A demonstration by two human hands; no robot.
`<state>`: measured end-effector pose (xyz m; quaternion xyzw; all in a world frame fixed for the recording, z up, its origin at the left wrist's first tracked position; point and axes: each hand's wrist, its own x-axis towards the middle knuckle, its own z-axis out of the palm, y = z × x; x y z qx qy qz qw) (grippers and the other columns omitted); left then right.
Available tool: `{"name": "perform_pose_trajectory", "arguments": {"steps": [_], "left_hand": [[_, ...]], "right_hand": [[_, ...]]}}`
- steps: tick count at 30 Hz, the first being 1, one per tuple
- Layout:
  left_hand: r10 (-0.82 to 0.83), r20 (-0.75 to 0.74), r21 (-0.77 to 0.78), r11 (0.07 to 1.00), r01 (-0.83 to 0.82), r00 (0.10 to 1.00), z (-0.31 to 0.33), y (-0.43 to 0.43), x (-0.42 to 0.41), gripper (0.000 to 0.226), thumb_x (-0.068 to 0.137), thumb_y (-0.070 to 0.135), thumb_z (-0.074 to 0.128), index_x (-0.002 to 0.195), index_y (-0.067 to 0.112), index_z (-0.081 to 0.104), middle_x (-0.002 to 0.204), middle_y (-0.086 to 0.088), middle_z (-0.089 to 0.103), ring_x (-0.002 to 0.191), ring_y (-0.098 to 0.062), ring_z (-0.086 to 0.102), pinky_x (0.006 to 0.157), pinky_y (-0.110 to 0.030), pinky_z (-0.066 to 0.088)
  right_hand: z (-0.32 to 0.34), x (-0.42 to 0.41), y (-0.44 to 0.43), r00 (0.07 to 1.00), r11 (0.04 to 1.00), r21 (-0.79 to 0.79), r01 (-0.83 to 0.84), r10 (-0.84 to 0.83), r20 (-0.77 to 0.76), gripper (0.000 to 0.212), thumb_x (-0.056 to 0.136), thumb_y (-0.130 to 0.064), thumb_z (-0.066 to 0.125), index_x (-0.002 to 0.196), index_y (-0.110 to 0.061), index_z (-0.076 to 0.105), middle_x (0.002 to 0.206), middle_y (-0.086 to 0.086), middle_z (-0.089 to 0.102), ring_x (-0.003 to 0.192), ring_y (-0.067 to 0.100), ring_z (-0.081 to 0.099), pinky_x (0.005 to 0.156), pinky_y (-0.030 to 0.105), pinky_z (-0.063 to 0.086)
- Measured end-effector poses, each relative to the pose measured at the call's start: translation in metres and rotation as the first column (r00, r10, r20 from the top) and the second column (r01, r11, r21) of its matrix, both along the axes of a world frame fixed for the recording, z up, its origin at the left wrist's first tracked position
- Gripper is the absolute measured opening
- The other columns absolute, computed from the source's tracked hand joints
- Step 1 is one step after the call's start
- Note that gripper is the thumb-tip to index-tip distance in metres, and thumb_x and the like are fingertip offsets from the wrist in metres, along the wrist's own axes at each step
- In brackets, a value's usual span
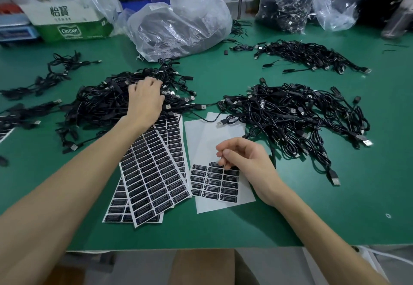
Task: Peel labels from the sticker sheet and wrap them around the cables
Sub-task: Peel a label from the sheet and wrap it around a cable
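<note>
Head view: a green table mat (335, 206) covers almost the whole work surface. Its near edge runs across at 6 o'clock, with grey floor (279, 267) below it.

The left hand (145, 99) reaches out towards 11 o'clock, its fingers sunk into the big cable pile (96, 106). I cannot tell whether they have closed on a cable.

The right hand (243, 161) sits just right of centre at 5 o'clock. Thumb and forefinger pinch a black label (232, 168) in the top row of the part-used sticker sheet (201, 141), whose upper half is bare white backing. One cable's USB plug lies on the sheet's far corner.

Just left of that sheet, at 7 o'clock, lies a fanned stack of full sticker sheets (154, 173), with the left forearm crossing above it.

A second cable pile (290, 114) spreads at 3 o'clock, touching the far right corner of the part-used sheet. A third pile (312, 56) lies farther off at 1 o'clock. Loose cables (55, 70) trail along the left side at 10 o'clock.

Along the back of the table, a crumpled clear plastic bag (178, 23) with dark contents stands at 12 o'clock. Another bag (290, 0), stuffed with black cables, stands at 1 o'clock. A white and green cardboard box (67, 21) marked "Cestbon" sits at 11 o'clock, partly under plastic film. Behind it all is a pale wall.
</note>
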<state>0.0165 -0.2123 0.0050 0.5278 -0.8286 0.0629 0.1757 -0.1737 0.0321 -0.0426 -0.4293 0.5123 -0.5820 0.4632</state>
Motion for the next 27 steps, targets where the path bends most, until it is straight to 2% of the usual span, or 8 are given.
{"name": "perform_pose_trajectory", "arguments": {"steps": [5,8,13,16,19,21,24,27], "left_hand": [[0.0,-0.013,-0.056,0.998,-0.001,1.0,-0.005,-0.011,-0.004,0.025,0.107,0.024,0.054,0.123,0.016,0.072,0.126,-0.006,0.065,0.119,-0.029,0.054,0.111,-0.047,0.022],[-0.177,-0.16,-0.146,0.977,0.154,0.971,0.006,0.003,-0.005,0.023,0.104,0.026,0.06,0.116,0.017,0.078,0.123,-0.003,0.07,0.116,-0.026,0.057,0.11,-0.045,0.025],[-0.479,-0.162,-0.275,0.861,0.427,0.863,0.036,0.062,-0.034,0.024,0.098,0.027,0.063,0.109,0.014,0.079,0.11,-0.006,0.073,0.104,-0.028,0.064,0.098,-0.048,0.048],[-0.669,-0.115,-0.279,0.731,0.623,0.734,0.018,0.119,-0.06,0.015,0.097,0.026,0.068,0.109,0.022,0.076,0.107,0.004,0.07,0.097,-0.021,0.063,0.087,-0.042,0.053],[-0.675,-0.303,-0.128,0.728,0.673,0.673,-0.012,0.155,-0.073,0.013,0.098,0.057,0.059,0.101,0.046,0.065,0.095,0.023,0.063,0.086,-0.002,0.064,0.079,-0.035,0.059],[-0.705,-0.38,-0.165,0.688,0.706,0.599,-0.021,0.168,-0.073,0.032,0.102,0.051,0.056,0.118,0.029,0.072,0.103,0.012,0.063,0.087,-0.005,0.064,0.078,-0.029,0.059],[-0.767,-0.344,-0.203,0.624,0.755,0.541,-0.028,0.171,-0.069,0.035,0.1,0.028,0.065,0.128,0.007,0.07,0.109,-0.006,0.068,0.092,-0.019,0.066,0.085,-0.036,0.058],[-0.678,-0.548,-0.115,0.64,0.759,0.489,-0.03,0.169,-0.065,0.039,0.102,0.042,0.058,0.122,0.011,0.07,0.103,0.002,0.073,0.089,-0.014,0.071,0.081,-0.033,0.06]], "right_hand": [[-0.001,0.0,-0.002,1.0,1.0,0.004,-0.001,0.001,0.009,0.019,0.101,0.008,0.053,0.106,0.001,0.071,0.09,0.009,0.071,0.078,0.015,0.068,0.072,0.024,0.055],[-0.002,-0.001,-0.003,1.0,1.0,0.006,-0.009,0.008,0.011,0.019,0.101,0.008,0.053,0.106,0.001,0.071,0.09,0.008,0.072,0.078,0.015,0.068,0.072,0.023,0.055],[-0.004,-0.001,-0.005,1.0,1.0,-0.005,0.012,-0.012,0.026,0.018,0.106,-0.007,0.054,0.11,0.0,0.069,0.093,0.011,0.074,0.079,0.019,0.07,0.071,0.027,0.055],[0.0,0.0,-0.005,0.982,1.0,-0.001,0.026,-0.025,0.188,0.044,0.109,-0.037,0.045,0.119,0.0,0.065,0.103,0.017,0.077,0.087,0.027,0.074,0.076,0.031,0.059],[0.005,-0.003,-0.005,0.938,1.0,-0.007,0.016,-0.013,0.345,0.063,0.106,-0.055,0.035,0.115,-0.003,0.068,0.107,0.025,0.075,0.1,0.034,0.073,0.086,0.038,0.061],[0.007,-0.007,-0.004,0.888,1.0,0.014,-0.011,0.004,0.459,0.07,0.106,-0.06,0.028,0.117,-0.003,0.067,0.11,0.021,0.074,0.105,0.03,0.071,0.091,0.04,0.058],[0.008,-0.013,-0.002,0.843,0.999,0.043,-0.005,-0.019,0.538,0.063,0.11,-0.051,0.035,0.116,0.005,0.063,0.104,0.015,0.072,0.097,0.023,0.071,0.083,0.035,0.057],[0.007,-0.015,-0.002,0.919,0.997,0.076,0.006,-0.036,0.392,0.041,0.11,-0.029,0.048,0.115,0.008,0.064,0.105,0.019,0.073,0.099,0.033,0.072,0.089,0.047,0.055]]}}
